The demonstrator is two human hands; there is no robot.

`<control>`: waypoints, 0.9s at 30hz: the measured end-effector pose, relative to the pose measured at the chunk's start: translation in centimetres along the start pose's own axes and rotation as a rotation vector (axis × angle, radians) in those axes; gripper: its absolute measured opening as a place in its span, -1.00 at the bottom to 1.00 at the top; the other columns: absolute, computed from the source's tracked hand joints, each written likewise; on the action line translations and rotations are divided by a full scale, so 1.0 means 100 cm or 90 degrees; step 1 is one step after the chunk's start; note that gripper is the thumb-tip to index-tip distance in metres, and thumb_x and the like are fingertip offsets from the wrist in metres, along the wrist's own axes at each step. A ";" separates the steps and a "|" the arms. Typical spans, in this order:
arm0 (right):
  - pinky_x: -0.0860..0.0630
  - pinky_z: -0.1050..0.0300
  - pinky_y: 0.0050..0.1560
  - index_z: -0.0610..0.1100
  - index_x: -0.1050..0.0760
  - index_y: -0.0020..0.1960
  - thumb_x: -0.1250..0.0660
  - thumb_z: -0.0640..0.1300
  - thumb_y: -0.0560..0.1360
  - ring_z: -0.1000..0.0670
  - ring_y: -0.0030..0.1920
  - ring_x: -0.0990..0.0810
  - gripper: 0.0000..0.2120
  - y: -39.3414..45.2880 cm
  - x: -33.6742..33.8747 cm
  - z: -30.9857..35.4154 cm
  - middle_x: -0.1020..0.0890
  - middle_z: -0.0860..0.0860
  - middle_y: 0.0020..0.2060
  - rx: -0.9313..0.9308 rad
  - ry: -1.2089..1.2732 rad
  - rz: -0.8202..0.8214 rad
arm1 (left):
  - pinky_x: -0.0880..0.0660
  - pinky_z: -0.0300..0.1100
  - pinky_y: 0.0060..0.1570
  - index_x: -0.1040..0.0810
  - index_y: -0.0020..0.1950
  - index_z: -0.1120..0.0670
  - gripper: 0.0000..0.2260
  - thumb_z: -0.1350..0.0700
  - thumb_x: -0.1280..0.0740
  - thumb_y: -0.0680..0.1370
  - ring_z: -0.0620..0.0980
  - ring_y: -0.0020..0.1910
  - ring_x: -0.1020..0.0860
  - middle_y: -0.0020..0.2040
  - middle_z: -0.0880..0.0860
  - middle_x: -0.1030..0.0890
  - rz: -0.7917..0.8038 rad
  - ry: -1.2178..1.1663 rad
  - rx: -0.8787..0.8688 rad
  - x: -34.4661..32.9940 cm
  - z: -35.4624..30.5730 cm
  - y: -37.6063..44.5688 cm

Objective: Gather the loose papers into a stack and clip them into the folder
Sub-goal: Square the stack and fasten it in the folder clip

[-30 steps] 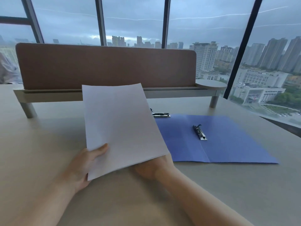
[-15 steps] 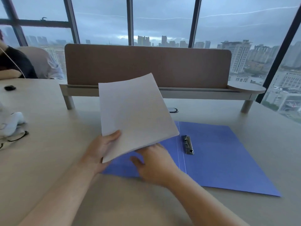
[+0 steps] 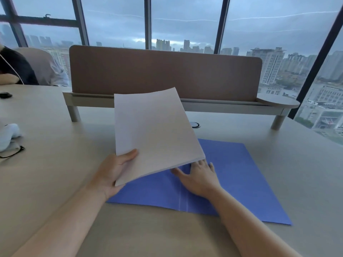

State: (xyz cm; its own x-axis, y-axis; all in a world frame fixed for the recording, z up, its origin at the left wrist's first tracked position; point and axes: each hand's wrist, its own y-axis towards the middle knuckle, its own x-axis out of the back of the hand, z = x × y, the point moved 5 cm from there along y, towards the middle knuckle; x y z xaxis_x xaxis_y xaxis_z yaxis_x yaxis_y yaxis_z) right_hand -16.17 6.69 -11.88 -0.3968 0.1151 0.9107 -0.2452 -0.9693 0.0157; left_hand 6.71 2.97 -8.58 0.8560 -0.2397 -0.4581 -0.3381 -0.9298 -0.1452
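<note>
The stack of papers (image 3: 154, 132) is held raised and tilted over the left half of the open blue folder (image 3: 241, 175), pinched at its near-left corner by the left hand (image 3: 113, 171), thumb on top. Since half a second ago the right hand (image 3: 199, 176) has been taken off the stack and laid flat, fingers spread, on the folder near its spine, where the metal clip was seen; the clip is now hidden behind hand and paper. The gathering is judged done, and the clip is probably about to be opened. One stack is counted, its sheets too close to number; one folder; two hands. Farther out on the table (image 3: 55, 182), one pair of glasses (image 3: 12, 153) lies at far left, and one brown divider screen (image 3: 163, 71) stands beyond
</note>
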 end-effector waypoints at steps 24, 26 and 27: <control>-0.66 -0.04 -0.01 -0.20 -0.70 0.02 -0.42 -0.13 0.41 -0.17 0.01 -0.72 -0.76 -0.026 0.087 0.006 -0.70 -0.23 0.08 0.069 0.924 0.061 | -0.57 -0.16 0.13 -0.64 0.12 0.02 -0.82 0.15 -0.34 0.56 -0.06 0.11 -0.67 0.07 -0.04 -0.73 0.043 0.295 -0.148 -0.033 -0.008 -0.028; -0.66 -0.02 -0.03 -0.21 -0.71 0.00 -0.41 -0.16 0.41 -0.18 0.02 -0.72 -0.78 -0.032 0.090 0.005 -0.72 -0.22 0.05 0.098 0.919 0.047 | -0.59 -0.10 0.13 -0.67 0.10 0.04 -0.80 0.10 -0.38 0.49 0.00 0.12 -0.67 0.08 0.01 -0.73 0.057 0.258 -0.161 -0.038 -0.013 -0.033; -0.66 -0.02 -0.01 -0.22 -0.71 0.01 -0.41 -0.16 0.41 -0.20 0.05 -0.71 -0.78 -0.036 0.089 0.003 -0.71 -0.22 0.05 0.104 0.914 0.048 | -0.61 -0.11 0.09 -0.71 0.06 0.04 -0.77 0.03 -0.42 0.44 0.02 0.12 -0.67 0.08 0.03 -0.73 0.075 0.230 -0.167 -0.040 -0.019 -0.035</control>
State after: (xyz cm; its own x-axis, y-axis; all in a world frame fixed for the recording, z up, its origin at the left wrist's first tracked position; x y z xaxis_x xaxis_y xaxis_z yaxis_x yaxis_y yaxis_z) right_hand -18.58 11.12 -3.68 -0.9567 0.0834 -0.2789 -0.1217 -0.9849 0.1230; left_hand 5.19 6.65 -4.59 0.9151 -0.3863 -0.1160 -0.3704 -0.9187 0.1370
